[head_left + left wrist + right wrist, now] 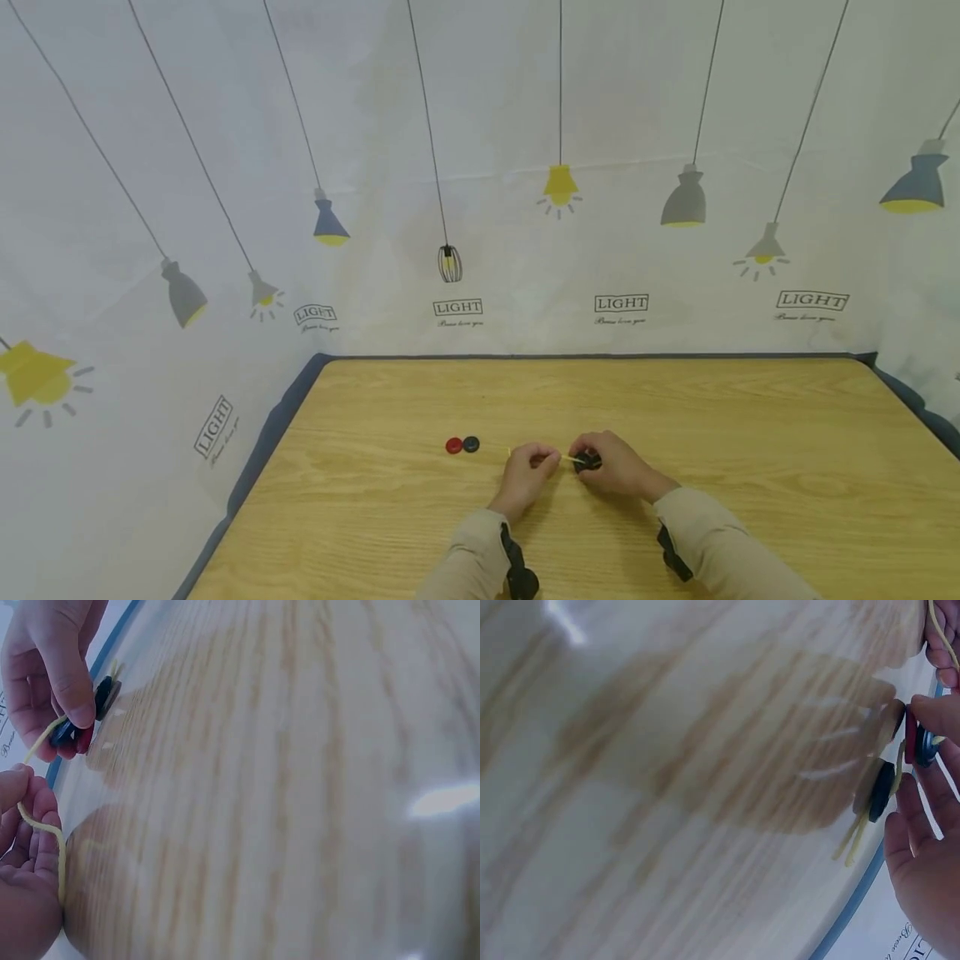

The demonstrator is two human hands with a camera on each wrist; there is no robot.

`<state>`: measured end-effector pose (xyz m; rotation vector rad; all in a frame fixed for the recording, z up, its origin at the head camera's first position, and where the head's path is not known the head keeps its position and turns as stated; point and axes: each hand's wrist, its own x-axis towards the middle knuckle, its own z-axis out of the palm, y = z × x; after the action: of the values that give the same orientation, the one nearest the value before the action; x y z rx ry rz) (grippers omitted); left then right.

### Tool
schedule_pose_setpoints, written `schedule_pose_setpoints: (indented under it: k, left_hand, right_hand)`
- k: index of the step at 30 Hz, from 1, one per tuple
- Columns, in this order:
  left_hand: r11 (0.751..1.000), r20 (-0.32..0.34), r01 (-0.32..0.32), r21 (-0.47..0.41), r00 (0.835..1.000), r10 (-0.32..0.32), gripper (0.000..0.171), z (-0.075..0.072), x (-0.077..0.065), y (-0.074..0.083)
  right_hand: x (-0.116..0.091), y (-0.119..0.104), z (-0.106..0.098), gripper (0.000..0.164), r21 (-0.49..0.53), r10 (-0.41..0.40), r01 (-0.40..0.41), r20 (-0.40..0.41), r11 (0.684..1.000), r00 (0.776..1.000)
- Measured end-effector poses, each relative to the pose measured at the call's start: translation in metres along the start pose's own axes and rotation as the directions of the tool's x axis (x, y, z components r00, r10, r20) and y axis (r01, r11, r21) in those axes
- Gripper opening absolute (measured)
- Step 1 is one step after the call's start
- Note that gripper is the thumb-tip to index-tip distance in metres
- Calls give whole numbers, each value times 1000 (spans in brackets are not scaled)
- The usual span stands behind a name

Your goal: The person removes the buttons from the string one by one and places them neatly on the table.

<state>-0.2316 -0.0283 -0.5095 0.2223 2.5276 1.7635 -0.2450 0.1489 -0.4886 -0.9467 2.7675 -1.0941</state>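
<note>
Head view, left hand (pixel 527 477) pinching yellow string (pixel 568 457), dark discs (pixel 582 467) to its right, clasped in right hand (pixel 613 467)

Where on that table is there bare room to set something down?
Bare wooden table lies right of the right hand, between the left hand and lamp-print wall, and left of the red disc. Crowded: the middle, where both hands, the loose dark disc, yellow cord and held discs sit close together.
</note>
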Motion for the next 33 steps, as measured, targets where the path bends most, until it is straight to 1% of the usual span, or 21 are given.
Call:
schedule_pose_setpoints:
  k: [4,11,13,19,22,29,33]
  left_hand:
    - [1000,-1,-5,-1,1000,5,15,1,-1,-1]
    - [1000,-11,-16,0,1000,16,15,1,-2,-2]
    - [1000,-15,-17,-5,1000,17,15,2,-2,-2]
    - [1000,-25,-1,-13,1000,1,15,2,-2,-2]
    - [1000,-32,7,-18,999,-7,15,2,-2,-2]
    - [1000,-51,-1,-29,999,0,14,2,-1,-2]
    - [999,-73,-3,-44,997,0,13,2,-1,-3]
  right_hand:
    - [-1,0,2,20,7,-10,10,-7,1000,1000]
    - [-3,2,2,18,72,0,-1,6,997,1000]
    - [-3,3,3,18,71,7,-7,5,997,1000]
    - [-3,4,4,22,35,79,-78,-12,996,997]
    - [-2,3,4,23,23,99,-99,-19,995,995]
    - [-2,2,4,25,6,102,-102,-24,995,995]
    - [-2,4,4,24,15,76,-75,-22,997,997]
